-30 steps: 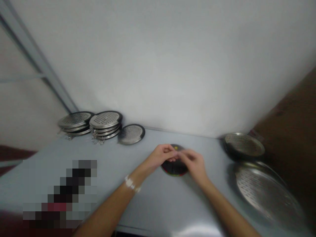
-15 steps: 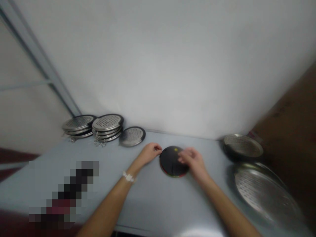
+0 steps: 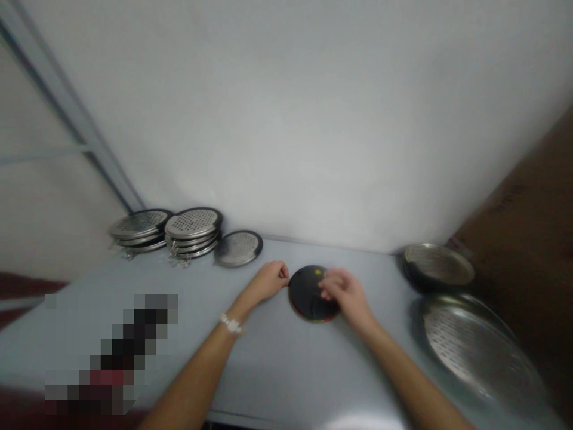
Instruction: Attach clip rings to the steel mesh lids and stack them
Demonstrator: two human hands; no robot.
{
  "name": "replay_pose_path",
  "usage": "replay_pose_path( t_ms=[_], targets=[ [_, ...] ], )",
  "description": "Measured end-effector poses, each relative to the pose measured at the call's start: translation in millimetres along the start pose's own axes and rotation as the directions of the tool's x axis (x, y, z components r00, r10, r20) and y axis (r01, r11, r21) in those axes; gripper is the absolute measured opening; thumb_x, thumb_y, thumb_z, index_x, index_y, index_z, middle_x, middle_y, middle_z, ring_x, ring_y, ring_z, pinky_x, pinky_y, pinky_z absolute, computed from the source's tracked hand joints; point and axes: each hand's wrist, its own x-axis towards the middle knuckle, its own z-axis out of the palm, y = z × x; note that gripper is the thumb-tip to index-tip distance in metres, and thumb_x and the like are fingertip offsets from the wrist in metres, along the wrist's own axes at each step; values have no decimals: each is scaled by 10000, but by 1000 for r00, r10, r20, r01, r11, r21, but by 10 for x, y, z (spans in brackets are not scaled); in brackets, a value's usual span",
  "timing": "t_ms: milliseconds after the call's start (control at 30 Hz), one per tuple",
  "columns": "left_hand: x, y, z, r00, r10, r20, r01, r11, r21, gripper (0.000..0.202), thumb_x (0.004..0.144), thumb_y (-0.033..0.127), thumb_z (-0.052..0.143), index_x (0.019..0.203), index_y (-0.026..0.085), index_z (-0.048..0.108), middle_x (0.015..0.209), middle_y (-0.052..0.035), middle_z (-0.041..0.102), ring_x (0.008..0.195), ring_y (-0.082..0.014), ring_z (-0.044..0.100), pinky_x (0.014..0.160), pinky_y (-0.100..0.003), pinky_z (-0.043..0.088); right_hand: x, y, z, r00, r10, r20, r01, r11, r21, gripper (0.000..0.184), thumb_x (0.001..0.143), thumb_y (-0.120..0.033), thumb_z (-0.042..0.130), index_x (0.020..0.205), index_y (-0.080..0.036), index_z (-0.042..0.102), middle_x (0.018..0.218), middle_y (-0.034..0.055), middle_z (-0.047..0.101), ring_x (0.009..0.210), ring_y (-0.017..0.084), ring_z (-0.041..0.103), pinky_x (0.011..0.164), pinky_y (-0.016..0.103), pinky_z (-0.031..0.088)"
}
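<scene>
A black round disc [image 3: 308, 289] with a red rim and a small yellow dot lies flat on the grey table [image 3: 286, 364]. My left hand [image 3: 267, 280] rests just left of the disc, its fingers curled in a pinch at the disc's edge. My right hand [image 3: 342, 291] lies over the disc's right side, fingers bent down onto it. A pale bracelet [image 3: 231, 325] is on my left wrist.
Two stacks of perforated metal discs [image 3: 141, 228] [image 3: 192, 229] and a single one [image 3: 238, 247] sit at the back left by the white wall. A metal pan [image 3: 439, 266] and a large perforated tray [image 3: 478, 352] lie at right beside a brown box [image 3: 528, 239].
My hands were together over the disc a second ago. My left hand has since drawn back to the disc's left edge, uncovering its top. My right hand stays on its right side.
</scene>
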Motion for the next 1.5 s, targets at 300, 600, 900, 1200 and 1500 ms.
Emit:
replay_pose_path(
  t_ms=[300,600,900,1200,1500],
  targets=[
    [-10,345,32,988,-9,-153,-40,948,-314,58,791,220,663,804,164,654,693,-19,688,660,-160,648,652,-254,502,-68,22,43,996,-84,32,87,992,-95,312,817,-421,692,933,-229,475,711,-22,692,485,111,597,483,214,434],
    [-172,621,270,990,137,-41,-137,837,-529,126,790,167,642,856,151,749,782,-46,745,705,-154,676,721,-262,532,-93,-19,27,963,-262,67,262,843,-470,171,902,-296,541,879,-186,669,758,38,696,643,167,633,624,277,500],
    [-178,625,216,982,187,-1,-148,772,-618,164,790,179,691,952,155,705,881,-59,752,805,-168,697,743,-256,522,-104,60,-36,899,-378,219,425,637,-643,224,953,-246,516,1066,-199,703,1039,82,746,932,220,692,842,344,534],
    [-210,626,215,977,214,0,-190,865,-464,156,869,268,631,871,153,736,859,-63,755,799,-183,692,779,-275,525,-116,61,-64,898,-384,216,410,547,-730,237,976,-248,473,977,-200,705,986,93,748,874,231,693,826,361,535],
    [-244,667,184,924,383,-25,-382,911,-158,156,880,223,617,908,195,767,941,-47,772,848,-184,694,811,-265,499,-124,63,-75,899,-387,207,395,509,-764,188,955,-224,468,919,-210,652,905,78,716,829,223,661,769,332,503]
  ],
)
